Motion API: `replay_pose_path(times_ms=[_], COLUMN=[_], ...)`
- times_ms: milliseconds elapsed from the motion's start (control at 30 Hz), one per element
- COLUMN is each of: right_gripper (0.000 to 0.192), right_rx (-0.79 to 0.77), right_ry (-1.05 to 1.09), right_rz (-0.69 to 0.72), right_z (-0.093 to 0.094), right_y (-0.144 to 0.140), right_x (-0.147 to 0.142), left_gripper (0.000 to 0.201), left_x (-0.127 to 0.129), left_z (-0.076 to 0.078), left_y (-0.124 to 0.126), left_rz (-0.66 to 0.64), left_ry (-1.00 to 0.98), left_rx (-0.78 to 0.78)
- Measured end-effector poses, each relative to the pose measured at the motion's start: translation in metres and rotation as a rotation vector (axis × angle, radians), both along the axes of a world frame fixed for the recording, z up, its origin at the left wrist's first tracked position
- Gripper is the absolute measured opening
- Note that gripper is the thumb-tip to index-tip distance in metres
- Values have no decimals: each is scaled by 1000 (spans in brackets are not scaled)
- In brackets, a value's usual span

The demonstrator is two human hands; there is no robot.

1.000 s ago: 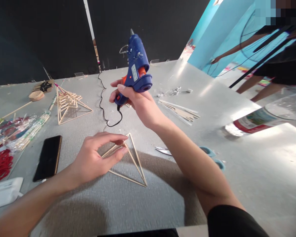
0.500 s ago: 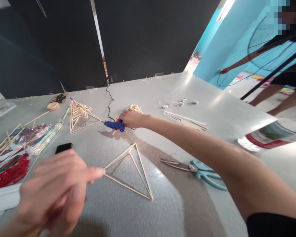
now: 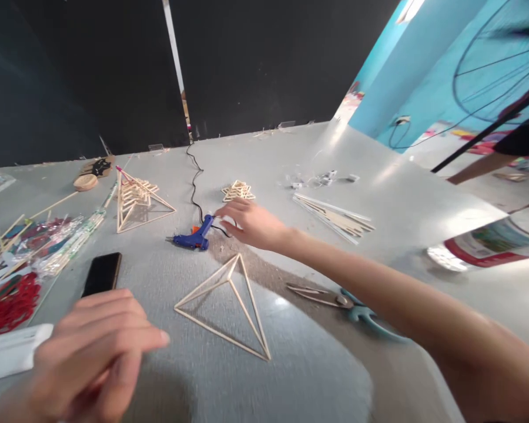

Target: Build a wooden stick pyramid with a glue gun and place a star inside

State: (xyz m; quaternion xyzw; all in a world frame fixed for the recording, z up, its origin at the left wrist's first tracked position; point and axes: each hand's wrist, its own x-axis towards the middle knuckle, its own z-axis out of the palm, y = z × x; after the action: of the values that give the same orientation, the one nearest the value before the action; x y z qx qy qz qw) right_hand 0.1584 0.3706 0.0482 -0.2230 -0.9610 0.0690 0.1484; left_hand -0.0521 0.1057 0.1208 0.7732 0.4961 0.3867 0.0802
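Note:
In the head view a blue glue gun [image 3: 194,235] lies on its side on the grey surface, nozzle pointing left. My right hand [image 3: 249,222] is just right of its handle, fingers loosely bent and apart, holding nothing. Behind that hand sits a small star-shaped stack of sticks [image 3: 238,191]. A triangular pyramid frame of thin wooden sticks [image 3: 224,332] stands in front, untouched. My left hand [image 3: 99,352] hovers at the lower left, index finger stretched out and the other fingers loosely curled; nothing shows in it. Just beyond it lies a black phone [image 3: 101,274].
Scissors with light blue handles [image 3: 361,311] lie partly under my right forearm. A larger stick pyramid [image 3: 139,202], red cord [image 3: 13,302] and packaged sticks [image 3: 77,244] are at left. Loose sticks [image 3: 332,214] and a labelled tub [image 3: 494,244] are at right. A person's leg [image 3: 480,167] shows beyond.
My right hand has let go of the glue gun, which now rests nearer and turned on the surface. My left hand has drawn back slightly from the pyramid frame. The view has shifted slightly.

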Motion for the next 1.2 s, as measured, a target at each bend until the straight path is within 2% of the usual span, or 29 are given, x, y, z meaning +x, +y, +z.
replay_pose_path(times_ms=[100, 167, 233, 333, 467, 800, 1200], right_gripper=[42, 42, 39, 37, 33, 31, 33], right_rx=[-77, -133, -170, -181, -156, -112, -28], right_ry=[84, 99, 92, 63, 20, -60, -171], right_rz=[-163, -226, -252, -253, -275, -277, -302], right_z=[-16, -32, -49, -65, -71, -69, -67], right_y=[-23, -37, -47, -54, -56, -57, -60], right_x=[52, 75, 84, 77, 57, 47, 40], left_gripper=[19, 14, 10, 24, 30, 25, 20], left_x=[-18, -32, -43, -51, -51, -56, -63], left_z=[-24, -42, -57, -70, -76, -102, -120], left_y=[6, 10, 15, 23, 30, 29, 31], left_rz=[98, 177, 158, 120, 32, -51, -83], left_ry=[55, 107, 160, 230, 226, 132, 88], left_rx=[24, -98, -265, -475, -558, -526, -434])
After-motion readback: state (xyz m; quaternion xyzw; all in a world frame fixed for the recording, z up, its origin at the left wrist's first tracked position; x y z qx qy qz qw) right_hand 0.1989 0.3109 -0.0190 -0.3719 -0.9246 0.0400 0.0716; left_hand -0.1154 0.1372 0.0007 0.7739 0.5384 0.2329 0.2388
